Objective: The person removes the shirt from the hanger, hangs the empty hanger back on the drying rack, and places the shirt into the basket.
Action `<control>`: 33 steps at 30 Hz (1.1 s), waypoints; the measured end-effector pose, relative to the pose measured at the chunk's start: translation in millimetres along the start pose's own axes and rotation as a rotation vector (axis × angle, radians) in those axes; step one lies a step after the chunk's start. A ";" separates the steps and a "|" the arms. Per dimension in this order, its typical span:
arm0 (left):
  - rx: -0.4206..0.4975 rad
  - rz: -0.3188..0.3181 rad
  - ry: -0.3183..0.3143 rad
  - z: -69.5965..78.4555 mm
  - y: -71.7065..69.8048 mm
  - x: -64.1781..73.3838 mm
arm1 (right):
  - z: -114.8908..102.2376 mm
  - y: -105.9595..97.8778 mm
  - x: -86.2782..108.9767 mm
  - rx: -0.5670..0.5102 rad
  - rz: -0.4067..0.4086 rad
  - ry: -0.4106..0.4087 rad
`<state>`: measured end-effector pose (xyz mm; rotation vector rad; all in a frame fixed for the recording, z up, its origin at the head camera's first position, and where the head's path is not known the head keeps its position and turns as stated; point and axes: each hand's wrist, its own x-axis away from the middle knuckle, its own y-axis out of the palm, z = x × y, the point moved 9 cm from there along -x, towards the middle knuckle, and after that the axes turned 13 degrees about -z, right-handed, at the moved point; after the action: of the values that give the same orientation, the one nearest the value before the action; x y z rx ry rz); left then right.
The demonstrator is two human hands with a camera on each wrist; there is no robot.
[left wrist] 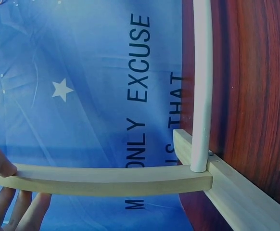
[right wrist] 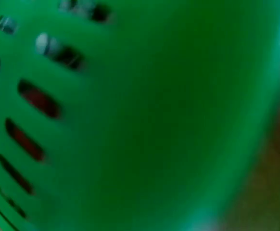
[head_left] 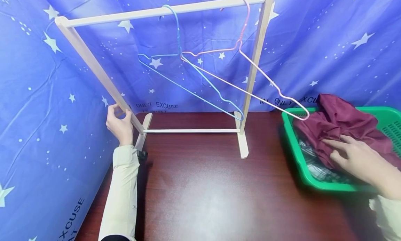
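Note:
My left hand (head_left: 120, 124) holds the left post (head_left: 94, 69) of a small wooden clothes rack low down, thumb on one side and fingers on the other. In the left wrist view, the thumb and fingers (left wrist: 20, 204) of that hand lie either side of the post. My right hand (head_left: 360, 157) is over a green plastic basket (head_left: 300, 161), its fingers extended at a crumpled maroon cloth (head_left: 347, 119). Under that cloth shows a plaid cloth (head_left: 319, 169). In the right wrist view, the blurred basket wall (right wrist: 145, 115) hides the hand.
A blue wire hanger (head_left: 200, 91) and a pink wire hanger (head_left: 263, 72) hang from the rack's top bar (head_left: 200, 6). The pink one's lower end overlaps the maroon cloth in the head view. Blue star-printed curtain (head_left: 47, 95) stands behind and left of the brown table (head_left: 203, 185).

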<state>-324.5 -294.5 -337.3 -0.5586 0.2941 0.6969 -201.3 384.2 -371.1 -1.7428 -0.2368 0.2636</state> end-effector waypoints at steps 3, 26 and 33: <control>-0.001 -0.003 -0.001 0.3 0.6 -0.2 | 3.6 5.3 -0.2 -0.004 -0.040 -0.023; -0.004 0.004 -0.019 -2.9 2.3 -1.9 | -3.4 16.7 12.3 0.027 0.182 -0.207; -0.021 0.006 -0.018 -2.4 1.7 -0.6 | -14.8 -12.4 20.9 0.038 0.313 -0.317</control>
<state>-326.3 -295.1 -339.7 -0.5710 0.2723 0.7106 -177.1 378.9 -357.3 -1.6922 -0.1845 0.7700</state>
